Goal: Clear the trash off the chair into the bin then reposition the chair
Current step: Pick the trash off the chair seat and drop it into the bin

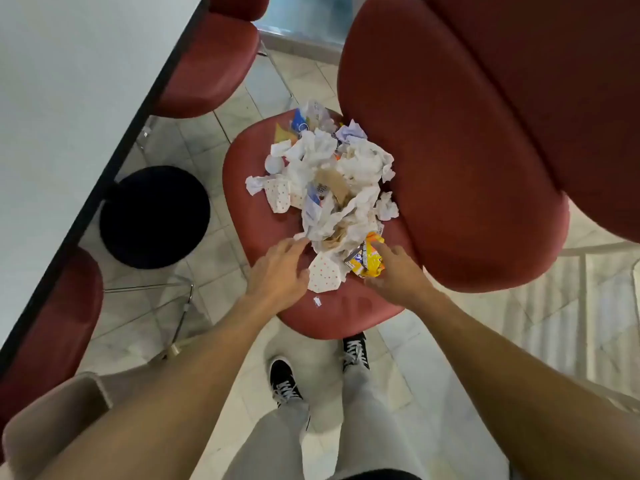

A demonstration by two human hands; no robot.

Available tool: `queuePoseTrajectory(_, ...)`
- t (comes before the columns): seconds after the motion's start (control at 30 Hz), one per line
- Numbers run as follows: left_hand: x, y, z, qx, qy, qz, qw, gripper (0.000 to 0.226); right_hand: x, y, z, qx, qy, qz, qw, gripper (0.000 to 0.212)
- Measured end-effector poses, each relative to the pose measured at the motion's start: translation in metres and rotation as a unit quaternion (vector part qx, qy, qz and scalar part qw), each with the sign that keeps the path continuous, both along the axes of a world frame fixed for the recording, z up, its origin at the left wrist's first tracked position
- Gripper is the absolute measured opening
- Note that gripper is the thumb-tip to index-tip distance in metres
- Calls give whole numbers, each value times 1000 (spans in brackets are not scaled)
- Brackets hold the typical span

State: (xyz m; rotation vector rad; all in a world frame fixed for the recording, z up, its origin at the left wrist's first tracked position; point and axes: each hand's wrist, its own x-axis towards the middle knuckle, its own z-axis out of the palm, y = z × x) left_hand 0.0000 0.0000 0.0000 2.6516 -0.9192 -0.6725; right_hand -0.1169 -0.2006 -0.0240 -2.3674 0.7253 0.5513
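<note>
A red padded chair stands below me, its tall backrest on the right. A heap of trash covers the seat: crumpled white tissues, dotted paper, brown paper, small wrappers. A yellow-orange snack wrapper lies at the heap's near edge. My left hand rests open on the seat, fingertips touching the white paper. My right hand is open too, fingers spread against the yellow wrapper without closing on it. A round black bin stands on the floor left of the chair.
A white table with a dark edge runs along the left, partly over the bin. Other red chairs are tucked beside it, far and near left. A tiny paper scrap lies on the seat front. My feet stand on the tiled floor.
</note>
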Motion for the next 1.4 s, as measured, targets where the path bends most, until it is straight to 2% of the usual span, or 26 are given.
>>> queuePoseTrajectory(0.13,1,-26,-40,11,70,79,994,63,8,-14,-32,22,29,-16,999,79)
queuePoseTrajectory(0.3,-4,-49,-87,22,144,166,975,75,16,-31,-76,31,11,-50,998,87)
queuePoseTrajectory(0.47,-9,-55,-128,55,203,236,949,100,26,-43,-106,23,29,-44,998,91)
queuePoseTrajectory(0.63,-14,-53,-151,64,229,280,930,111,33,-50,-123,40,13,-31,999,79)
queuePoseTrajectory(0.73,-17,-51,-156,77,203,283,934,93,35,-51,-123,28,4,-19,999,57)
queuePoseTrajectory(0.87,-18,-49,-151,62,186,308,931,30,39,-47,-115,21,12,20,1000,25)
queuePoseTrajectory(0.93,-17,-50,-143,53,186,319,928,12,42,-46,-107,29,10,30,999,18)
queuePoseTrajectory(1.03,-17,-48,-132,46,188,323,926,5,47,-44,-95,31,12,52,998,18)
queuePoseTrajectory(1.4,-25,-6,-75,-36,168,408,897,12,56,-13,-32,37,-11,89,995,14)
